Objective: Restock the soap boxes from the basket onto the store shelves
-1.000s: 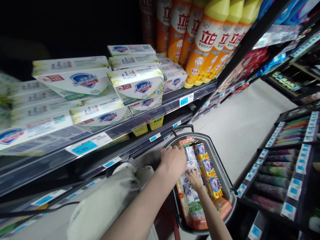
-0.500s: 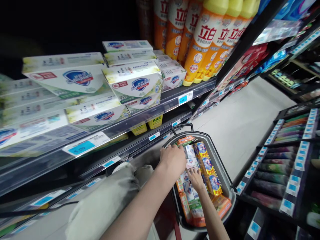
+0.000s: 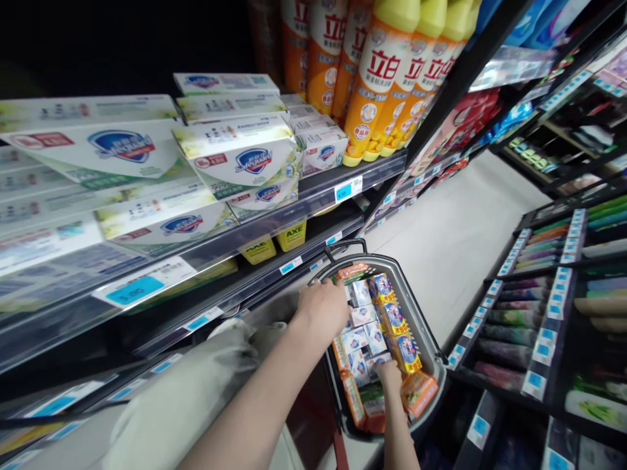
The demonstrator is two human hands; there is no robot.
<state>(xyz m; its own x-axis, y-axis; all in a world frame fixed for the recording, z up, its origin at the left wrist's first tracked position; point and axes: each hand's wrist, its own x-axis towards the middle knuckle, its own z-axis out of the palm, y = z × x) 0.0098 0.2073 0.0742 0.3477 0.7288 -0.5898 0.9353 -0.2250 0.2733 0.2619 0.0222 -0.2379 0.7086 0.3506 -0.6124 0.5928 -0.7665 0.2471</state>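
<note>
A grey-rimmed shopping basket [image 3: 435, 346] holds small white Safeguard soap boxes [image 3: 354, 340] in the middle. Yellow-and-blue soap packs [image 3: 395, 318] line its right side, and orange packs [image 3: 353, 398] lie along the left and near edges. My left hand [image 3: 323, 312] is closed over the basket's left side, knuckles up; its fingertips are mostly hidden, so what they hold does not show. Lower in the basket, my right hand [image 3: 390, 376] has its fingers curled at a white soap box [image 3: 376, 363] near the front of the rows.
To the left, a shelf [image 3: 274, 225] carries larger Safeguard cartons [image 3: 122, 150] and orange dish-soap bottles [image 3: 379, 78] with yellow caps. Yellow AXE bottles [image 3: 292, 235] sit on the shelf below. A pale aisle floor [image 3: 441, 241] runs ahead, with a rack of packets [image 3: 514, 326] on the right.
My right hand has drawn back toward me from the middle soap boxes, and its spread fingers have curled in. My left hand stays at the basket's left side. The view has shifted slightly right.
</note>
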